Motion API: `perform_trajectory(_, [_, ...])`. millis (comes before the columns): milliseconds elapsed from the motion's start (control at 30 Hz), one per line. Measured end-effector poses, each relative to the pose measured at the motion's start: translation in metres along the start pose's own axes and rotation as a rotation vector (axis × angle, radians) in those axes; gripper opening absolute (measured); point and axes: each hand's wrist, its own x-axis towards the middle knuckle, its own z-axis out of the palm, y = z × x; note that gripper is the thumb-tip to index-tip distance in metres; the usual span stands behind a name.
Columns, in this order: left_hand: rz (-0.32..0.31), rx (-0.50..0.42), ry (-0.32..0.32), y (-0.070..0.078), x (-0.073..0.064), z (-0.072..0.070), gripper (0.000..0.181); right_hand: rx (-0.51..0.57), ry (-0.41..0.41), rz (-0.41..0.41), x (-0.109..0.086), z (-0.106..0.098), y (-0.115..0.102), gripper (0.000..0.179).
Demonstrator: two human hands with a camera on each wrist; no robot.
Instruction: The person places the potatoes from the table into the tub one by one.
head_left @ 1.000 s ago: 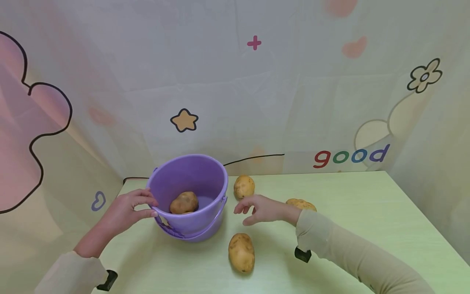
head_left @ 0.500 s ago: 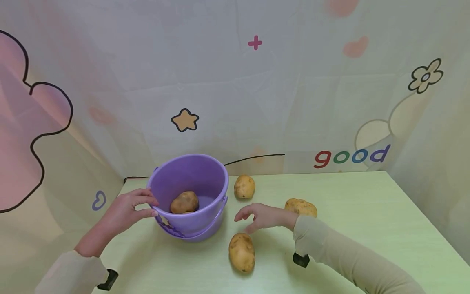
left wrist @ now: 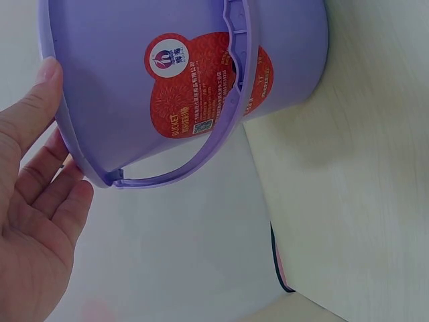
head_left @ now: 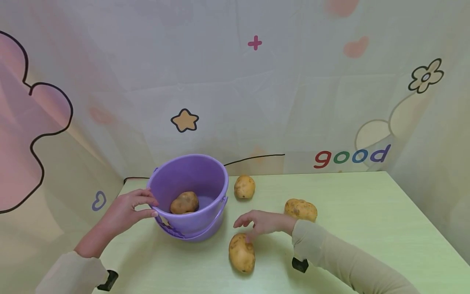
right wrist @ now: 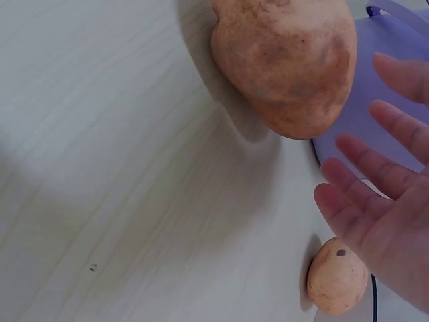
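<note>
My left hand [head_left: 128, 210] pinches the rim of a purple bucket [head_left: 209, 220], thumb on the outside and fingers over the edge. The left wrist view shows that grip and a red label [left wrist: 181, 94] on the bucket's wall. Inside the bucket lies a brown potato [head_left: 185, 203], with a bit of another under it. Relaxed and holding nothing, my right hand [head_left: 266, 222] hovers at the far end of the nearest potato [head_left: 241, 255], its thumb overlapping that potato in the head view. In the right wrist view the fingers are spread beside the same potato [right wrist: 288, 60].
One potato [head_left: 244, 187] lies behind, right of the bucket, near the table's back edge. Another potato [head_left: 301, 209] lies partly behind my right wrist. The pale green table [head_left: 367, 220] ends at a printed cloth backdrop [head_left: 312, 102]. The bucket's handle [head_left: 205, 230] hangs down in front.
My right hand has moved down and nearer to me, from above the nearest potato's far side to its end. The left hand and bucket have stayed in place.
</note>
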Motion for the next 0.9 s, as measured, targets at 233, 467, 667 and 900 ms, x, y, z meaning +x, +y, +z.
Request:
perform_trajectory(233, [0.013, 0.004, 0.021, 0.000, 0.000, 0.001, 0.017, 0.021, -0.034, -0.009, 0.000, 0.002, 0.002, 0.050])
perform_trajectory(467, [0.015, 0.008, 0.018, -0.001, 0.000, 0.002, 0.017, 0.028, -0.045, 0.018, 0.001, 0.006, 0.004, 0.048])
perform_trajectory(667, [0.011, 0.005, 0.014, -0.001, 0.000, 0.002, 0.017, 0.032, -0.049, 0.031, 0.002, 0.011, 0.005, 0.049])
perform_trajectory(900, [0.007, -0.001, 0.004, -0.001, 0.000, 0.001, 0.016, 0.070, -0.053, -0.006, 0.001, 0.011, 0.006, 0.049])
